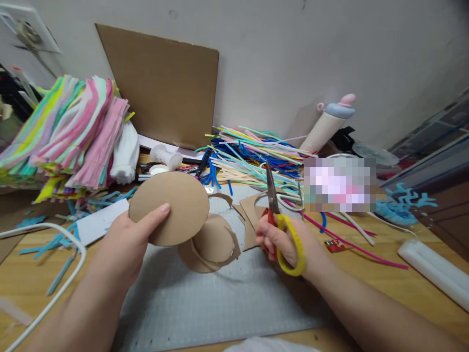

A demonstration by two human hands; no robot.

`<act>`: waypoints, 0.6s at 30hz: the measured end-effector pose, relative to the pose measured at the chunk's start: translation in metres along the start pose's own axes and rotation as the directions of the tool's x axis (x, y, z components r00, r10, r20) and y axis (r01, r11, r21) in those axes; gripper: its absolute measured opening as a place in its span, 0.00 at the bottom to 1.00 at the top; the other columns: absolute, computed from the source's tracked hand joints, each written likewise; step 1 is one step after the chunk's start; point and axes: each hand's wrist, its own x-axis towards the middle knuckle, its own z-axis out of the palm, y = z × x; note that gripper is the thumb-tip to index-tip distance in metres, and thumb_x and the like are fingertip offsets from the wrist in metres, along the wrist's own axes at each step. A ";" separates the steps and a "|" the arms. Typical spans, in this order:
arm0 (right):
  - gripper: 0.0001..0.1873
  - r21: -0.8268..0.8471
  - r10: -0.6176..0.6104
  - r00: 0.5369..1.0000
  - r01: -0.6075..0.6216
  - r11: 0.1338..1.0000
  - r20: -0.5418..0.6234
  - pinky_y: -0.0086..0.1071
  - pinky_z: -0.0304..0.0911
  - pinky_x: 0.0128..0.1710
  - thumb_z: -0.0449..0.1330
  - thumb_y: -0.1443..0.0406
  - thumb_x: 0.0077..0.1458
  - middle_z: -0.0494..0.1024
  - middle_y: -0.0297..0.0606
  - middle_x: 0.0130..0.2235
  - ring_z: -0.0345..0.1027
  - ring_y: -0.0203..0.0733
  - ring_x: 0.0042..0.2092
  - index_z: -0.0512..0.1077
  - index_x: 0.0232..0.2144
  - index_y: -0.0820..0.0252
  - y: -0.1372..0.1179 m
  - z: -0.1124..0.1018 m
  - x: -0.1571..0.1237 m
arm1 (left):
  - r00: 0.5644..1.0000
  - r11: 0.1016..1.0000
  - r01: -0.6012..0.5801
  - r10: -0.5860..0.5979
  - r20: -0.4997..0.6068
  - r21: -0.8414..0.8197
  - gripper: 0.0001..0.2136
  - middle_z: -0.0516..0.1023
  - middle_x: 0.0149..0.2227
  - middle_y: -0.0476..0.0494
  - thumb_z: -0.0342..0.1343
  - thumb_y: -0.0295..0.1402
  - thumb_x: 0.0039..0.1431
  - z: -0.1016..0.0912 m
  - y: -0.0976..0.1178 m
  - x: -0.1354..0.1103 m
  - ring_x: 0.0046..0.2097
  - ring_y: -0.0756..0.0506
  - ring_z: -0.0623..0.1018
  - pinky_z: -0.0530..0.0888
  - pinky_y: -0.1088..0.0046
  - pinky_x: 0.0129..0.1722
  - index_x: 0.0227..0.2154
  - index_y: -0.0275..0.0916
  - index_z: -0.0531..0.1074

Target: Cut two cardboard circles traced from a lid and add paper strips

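Observation:
My left hand (142,234) grips a round cardboard disc (179,208) by its near left edge, thumb on top and the other fingers hidden beneath. In my right hand (282,237) is a pair of scissors (291,249) with yellow and red handles, its dark blades pointing up and away from me. Below the disc, a second cardboard circle (214,239) lies among curved offcuts on the grey cutting mat (205,308). More cardboard scrap (251,215) with a rounded cutout rests just left of the scissors.
Bundles of pastel pipe cleaners (73,132) are piled at the left. Loose coloured stems (252,151) lie along the wall, near a leaning cardboard sheet (164,83) and a white bottle (324,129). A white cable (78,254) curves at left; a white bar (436,274) sits at right.

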 end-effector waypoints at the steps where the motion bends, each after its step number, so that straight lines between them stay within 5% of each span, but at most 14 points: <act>1: 0.26 -0.054 -0.024 1.000 0.023 0.998 -0.013 0.26 0.61 0.17 0.64 0.45 0.43 0.75 0.35 0.26 0.61 0.30 0.19 0.70 0.30 0.62 -0.002 0.000 0.000 | 1.000 1.000 -0.004 0.004 0.003 -0.013 0.17 0.82 0.41 0.46 0.66 0.41 0.46 0.000 0.000 0.002 0.45 0.42 0.78 0.75 0.77 0.36 0.38 0.40 0.77; 4: 0.26 -0.122 -0.057 0.996 0.065 0.990 0.071 0.31 0.67 0.25 0.66 0.50 0.42 0.79 0.45 0.41 0.70 0.38 0.29 0.73 0.39 0.62 -0.006 0.005 -0.005 | 0.998 0.999 0.015 -0.013 0.065 -0.033 0.18 0.80 0.35 0.46 0.65 0.41 0.45 0.002 -0.003 0.005 0.32 0.46 0.77 0.71 0.79 0.20 0.39 0.37 0.75; 7: 0.25 -0.105 -0.135 0.979 0.152 0.983 0.151 0.32 0.67 0.30 0.68 0.54 0.41 0.78 0.44 0.44 0.69 0.39 0.32 0.72 0.42 0.60 -0.005 0.017 -0.014 | 0.993 1.000 0.003 -0.005 0.121 0.016 0.19 0.76 0.26 0.50 0.64 0.42 0.46 0.008 -0.007 0.002 0.19 0.51 0.69 0.62 0.80 0.11 0.38 0.35 0.72; 14: 0.09 -0.296 -0.276 0.956 0.294 0.909 0.103 0.26 0.59 0.25 0.62 0.61 0.51 0.70 0.31 0.23 0.61 0.33 0.25 0.73 0.27 0.62 0.000 0.034 -0.025 | 0.950 0.997 -0.016 0.037 0.309 -0.072 0.14 0.74 0.22 0.52 0.62 0.40 0.50 0.023 -0.010 -0.013 0.16 0.54 0.67 0.62 0.79 0.17 0.34 0.36 0.69; 18: 0.11 -0.228 -0.327 0.943 0.305 0.925 -0.067 0.26 0.61 0.21 0.64 0.58 0.49 0.71 0.31 0.25 0.63 0.32 0.21 0.70 0.27 0.60 -0.022 0.010 -0.032 | 0.972 0.961 -0.092 0.144 0.188 -0.260 0.13 0.75 0.28 0.50 0.55 0.41 0.56 0.017 -0.008 -0.009 0.23 0.50 0.75 0.65 0.76 0.21 0.40 0.39 0.67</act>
